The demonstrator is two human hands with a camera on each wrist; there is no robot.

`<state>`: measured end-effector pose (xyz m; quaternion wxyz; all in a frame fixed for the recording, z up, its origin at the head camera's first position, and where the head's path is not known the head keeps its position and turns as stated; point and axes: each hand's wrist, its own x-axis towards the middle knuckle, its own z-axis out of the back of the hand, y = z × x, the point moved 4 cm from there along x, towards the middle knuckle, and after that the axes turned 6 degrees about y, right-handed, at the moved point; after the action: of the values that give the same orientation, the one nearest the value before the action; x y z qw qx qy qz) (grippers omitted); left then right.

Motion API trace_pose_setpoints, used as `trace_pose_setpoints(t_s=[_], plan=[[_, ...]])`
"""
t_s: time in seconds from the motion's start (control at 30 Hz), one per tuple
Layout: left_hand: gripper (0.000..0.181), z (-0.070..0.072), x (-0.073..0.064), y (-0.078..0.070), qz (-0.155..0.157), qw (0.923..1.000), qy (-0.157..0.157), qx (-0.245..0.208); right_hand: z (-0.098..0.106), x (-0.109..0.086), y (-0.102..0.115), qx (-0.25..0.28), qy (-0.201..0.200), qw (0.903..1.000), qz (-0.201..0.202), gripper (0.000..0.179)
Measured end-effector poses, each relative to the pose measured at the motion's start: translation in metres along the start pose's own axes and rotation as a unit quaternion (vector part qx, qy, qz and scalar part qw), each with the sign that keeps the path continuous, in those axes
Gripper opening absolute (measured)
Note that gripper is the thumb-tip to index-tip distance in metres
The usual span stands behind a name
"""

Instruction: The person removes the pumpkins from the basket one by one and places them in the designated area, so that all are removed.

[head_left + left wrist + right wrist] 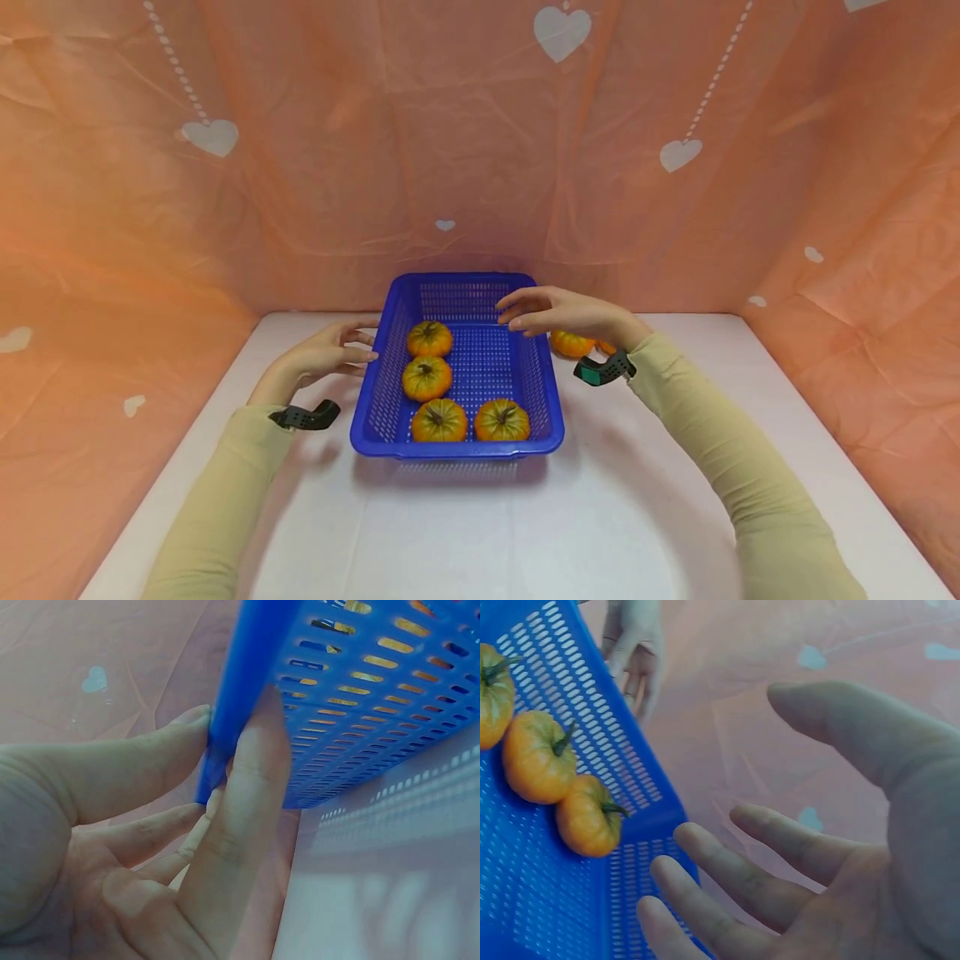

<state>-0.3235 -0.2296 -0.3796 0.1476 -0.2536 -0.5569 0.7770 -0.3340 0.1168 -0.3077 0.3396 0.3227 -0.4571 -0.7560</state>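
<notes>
A blue plastic basket (480, 450) with perforated walls stands on the white table. Several small orange pumpkins (427, 379) with dark stems lie inside it, along its left side and near end. At the basket's left rim is my left hand (324, 352); in the left wrist view the thumb (161, 769) and a finger pinch the rim between them. My right hand (566, 312) hovers over the far right part of the basket, palm down. Its fingers (735, 877) are spread and slightly bent in the right wrist view, holding nothing.
Outside the basket on its right, an orange pumpkin (572, 344) and part of another (606, 347) show beneath my right wrist, partly hidden. Orange cloth (465, 150) with white hearts encloses the table (450, 533) at the back and both sides.
</notes>
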Motion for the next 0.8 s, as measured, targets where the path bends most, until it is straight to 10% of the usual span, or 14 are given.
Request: trace_pose_setpoints(t_s=[0.8], plan=[[0.068,0.0,0.0,0.001,0.0,1.0,-0.003,-0.004,-0.047,0.038,-0.012,-0.058,0.108,0.9899,-0.072,0.048]])
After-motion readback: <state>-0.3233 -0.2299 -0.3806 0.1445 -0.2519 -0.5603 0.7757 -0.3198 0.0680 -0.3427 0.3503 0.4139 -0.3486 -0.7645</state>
